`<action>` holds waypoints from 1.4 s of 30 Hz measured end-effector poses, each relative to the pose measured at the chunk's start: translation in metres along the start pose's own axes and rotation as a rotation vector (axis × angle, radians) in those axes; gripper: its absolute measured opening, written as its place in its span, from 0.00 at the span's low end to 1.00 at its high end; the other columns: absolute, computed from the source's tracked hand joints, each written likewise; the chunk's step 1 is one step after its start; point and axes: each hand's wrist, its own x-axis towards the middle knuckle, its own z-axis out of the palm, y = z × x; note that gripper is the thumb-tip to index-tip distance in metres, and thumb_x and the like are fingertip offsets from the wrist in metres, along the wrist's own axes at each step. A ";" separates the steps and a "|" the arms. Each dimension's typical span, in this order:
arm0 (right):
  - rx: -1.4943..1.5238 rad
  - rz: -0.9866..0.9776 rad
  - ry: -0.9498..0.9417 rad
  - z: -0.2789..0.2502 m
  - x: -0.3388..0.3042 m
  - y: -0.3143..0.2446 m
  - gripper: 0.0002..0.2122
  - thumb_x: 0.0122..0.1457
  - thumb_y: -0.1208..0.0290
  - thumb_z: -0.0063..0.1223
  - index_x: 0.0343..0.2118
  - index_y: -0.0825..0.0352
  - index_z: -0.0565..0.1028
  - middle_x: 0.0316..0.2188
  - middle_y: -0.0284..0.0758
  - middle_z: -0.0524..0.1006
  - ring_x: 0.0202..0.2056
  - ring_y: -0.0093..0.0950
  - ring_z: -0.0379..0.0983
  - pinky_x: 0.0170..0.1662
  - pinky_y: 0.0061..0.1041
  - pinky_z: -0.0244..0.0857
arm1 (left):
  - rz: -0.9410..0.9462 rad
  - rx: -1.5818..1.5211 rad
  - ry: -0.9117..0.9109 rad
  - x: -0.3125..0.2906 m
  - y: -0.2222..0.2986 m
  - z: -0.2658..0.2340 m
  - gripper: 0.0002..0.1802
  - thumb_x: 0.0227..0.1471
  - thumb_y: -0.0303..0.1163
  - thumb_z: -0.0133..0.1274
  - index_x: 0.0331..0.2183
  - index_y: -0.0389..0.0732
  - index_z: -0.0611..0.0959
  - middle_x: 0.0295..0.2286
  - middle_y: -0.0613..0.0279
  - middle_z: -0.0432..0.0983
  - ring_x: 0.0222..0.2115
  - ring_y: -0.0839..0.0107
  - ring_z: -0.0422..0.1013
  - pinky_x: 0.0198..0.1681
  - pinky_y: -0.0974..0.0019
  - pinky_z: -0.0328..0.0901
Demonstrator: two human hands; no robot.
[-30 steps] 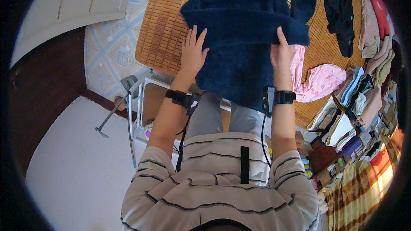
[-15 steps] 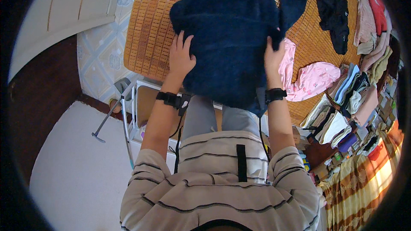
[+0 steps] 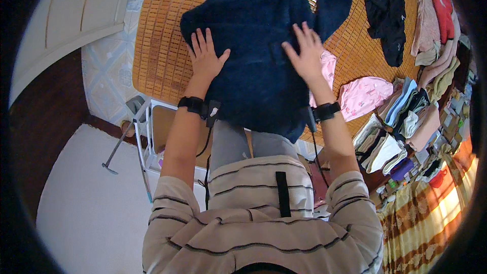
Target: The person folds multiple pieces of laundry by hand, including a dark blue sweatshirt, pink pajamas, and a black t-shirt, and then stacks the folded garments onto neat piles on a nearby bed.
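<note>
A dark navy fuzzy sweater [image 3: 258,66] lies spread out in front of me, its lower hem hanging over the near edge toward my legs. One sleeve reaches up past the top of the view; the other bends out to the right. Flat on the sweater's left side rests my left hand [image 3: 205,61], fingers spread. My right hand [image 3: 307,56] lies on its right side, also open with the fingers apart. Neither hand grips the cloth. A pink patterned garment [image 3: 362,96] sits just right of my right wrist, partly hidden by my forearm.
Beneath the clothes is a brown woven mat [image 3: 165,35]. To the right lie a black garment [image 3: 386,18], a pile of red and pink clothes [image 3: 431,25] and folded stacks [image 3: 406,116]. A white-framed stand [image 3: 147,142] is at left; a striped curtain [image 3: 431,218] hangs lower right.
My right hand has let go of the sweater's right edge and moved inward and up, opening flat. My left hand has spread its fingers. The view has shifted slightly.
</note>
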 end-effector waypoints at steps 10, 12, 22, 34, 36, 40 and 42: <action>0.183 0.123 0.323 -0.011 0.091 0.104 0.34 0.43 0.61 0.60 0.55 0.53 0.58 0.55 0.57 0.44 0.54 0.52 0.46 0.55 0.38 0.46 | -0.101 0.034 -0.125 0.006 0.003 0.001 0.52 0.40 0.59 0.45 0.57 0.45 0.39 0.57 0.50 0.30 0.58 0.52 0.28 0.56 0.42 0.28; 0.156 0.210 0.340 -0.005 0.104 0.131 0.42 0.41 0.58 0.61 0.56 0.66 0.49 0.55 0.57 0.43 0.55 0.51 0.45 0.56 0.36 0.44 | -0.110 0.042 -0.152 0.009 0.004 0.001 0.52 0.40 0.59 0.44 0.57 0.45 0.39 0.57 0.50 0.29 0.58 0.53 0.27 0.56 0.42 0.27; 0.782 0.674 0.071 -0.058 0.105 0.154 0.11 0.45 0.73 0.52 0.32 0.71 0.73 0.34 0.32 0.74 0.31 0.27 0.67 0.38 0.23 0.61 | -0.084 0.097 -0.145 0.010 0.002 0.006 0.53 0.41 0.60 0.45 0.57 0.44 0.38 0.57 0.47 0.29 0.57 0.48 0.27 0.55 0.39 0.30; 1.732 0.456 0.594 -0.170 -0.034 0.227 0.21 0.40 0.77 0.44 0.42 0.71 0.69 0.45 0.40 0.69 0.48 0.37 0.62 0.55 0.37 0.50 | 0.011 -0.005 -0.019 0.006 -0.002 0.000 0.49 0.42 0.54 0.48 0.57 0.44 0.44 0.57 0.48 0.34 0.57 0.51 0.32 0.54 0.38 0.29; 1.686 0.573 0.635 -0.169 -0.043 0.226 0.19 0.43 0.76 0.46 0.42 0.70 0.69 0.45 0.40 0.69 0.48 0.36 0.63 0.54 0.37 0.51 | 0.005 -0.072 -0.021 0.006 0.001 -0.007 0.46 0.42 0.52 0.49 0.56 0.44 0.47 0.56 0.49 0.37 0.57 0.51 0.33 0.54 0.38 0.29; 1.988 0.496 0.416 -0.167 -0.028 0.157 0.13 0.53 0.68 0.45 0.39 0.67 0.70 0.37 0.38 0.73 0.42 0.34 0.68 0.48 0.32 0.60 | 0.014 -0.004 0.038 0.003 0.004 -0.023 0.37 0.43 0.46 0.52 0.52 0.44 0.60 0.54 0.51 0.48 0.55 0.53 0.45 0.55 0.45 0.37; 2.042 0.349 0.200 -0.164 -0.009 0.118 0.12 0.54 0.65 0.44 0.37 0.67 0.69 0.32 0.37 0.74 0.35 0.32 0.70 0.41 0.30 0.64 | 0.069 -0.190 0.044 0.008 0.014 -0.038 0.35 0.41 0.43 0.55 0.51 0.43 0.62 0.52 0.51 0.51 0.52 0.56 0.51 0.53 0.49 0.43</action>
